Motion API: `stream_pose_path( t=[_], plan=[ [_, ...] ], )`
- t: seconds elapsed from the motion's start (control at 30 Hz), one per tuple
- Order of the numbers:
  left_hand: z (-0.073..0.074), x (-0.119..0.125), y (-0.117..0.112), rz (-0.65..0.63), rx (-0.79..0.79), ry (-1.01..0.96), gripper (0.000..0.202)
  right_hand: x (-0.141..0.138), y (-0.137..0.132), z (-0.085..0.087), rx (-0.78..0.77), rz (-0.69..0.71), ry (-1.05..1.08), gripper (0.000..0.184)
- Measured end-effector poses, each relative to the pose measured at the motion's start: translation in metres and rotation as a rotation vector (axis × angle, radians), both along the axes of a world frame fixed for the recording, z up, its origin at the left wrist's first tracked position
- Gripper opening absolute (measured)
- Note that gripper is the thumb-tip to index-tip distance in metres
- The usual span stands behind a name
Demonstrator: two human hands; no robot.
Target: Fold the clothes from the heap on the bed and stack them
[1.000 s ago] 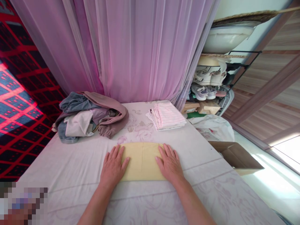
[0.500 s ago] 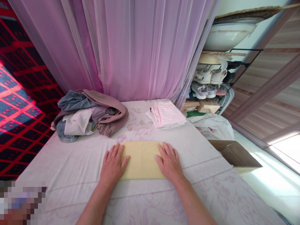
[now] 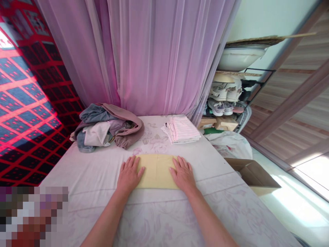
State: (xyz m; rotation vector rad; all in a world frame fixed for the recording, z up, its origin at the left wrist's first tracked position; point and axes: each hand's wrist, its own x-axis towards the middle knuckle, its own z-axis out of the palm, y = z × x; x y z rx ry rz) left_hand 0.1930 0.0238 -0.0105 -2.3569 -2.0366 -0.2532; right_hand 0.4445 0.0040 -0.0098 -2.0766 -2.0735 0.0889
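Note:
A folded yellow cloth garment (image 3: 156, 171) lies flat on the floral bed sheet (image 3: 156, 212), with a crease or seam down its middle. My left hand (image 3: 130, 173) rests palm down on its left edge, fingers stretched forward and thumb out. On the right edge, my right hand (image 3: 183, 172) is laid flat in the same way, fingers apart. Neither hand grips the cloth. Parts of both side edges are hidden beneath the palms.
Beyond the cloth, a loose heap of clothes (image 3: 99, 127) lies at left and a folded pink-striped stack (image 3: 182, 128) at right. A purple curtain (image 3: 156, 58) hangs behind. Off the bed's right side are a shoe rack (image 3: 226, 99) and an open cardboard box (image 3: 253, 175).
The head view has tilted and shifted slightly, so the scene sits differently in the picture. Both hands stay on the yellow cloth's edges, and the cloth looks unchanged.

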Motion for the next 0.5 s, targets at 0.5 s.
stream_pose_path(
  t=[0.5],
  plan=[
    [0.055,-0.040,0.001,0.383,-0.369,-0.239,0.036,0.019,0.002,0.042,-0.314,-0.345,0.074,0.046]
  ],
)
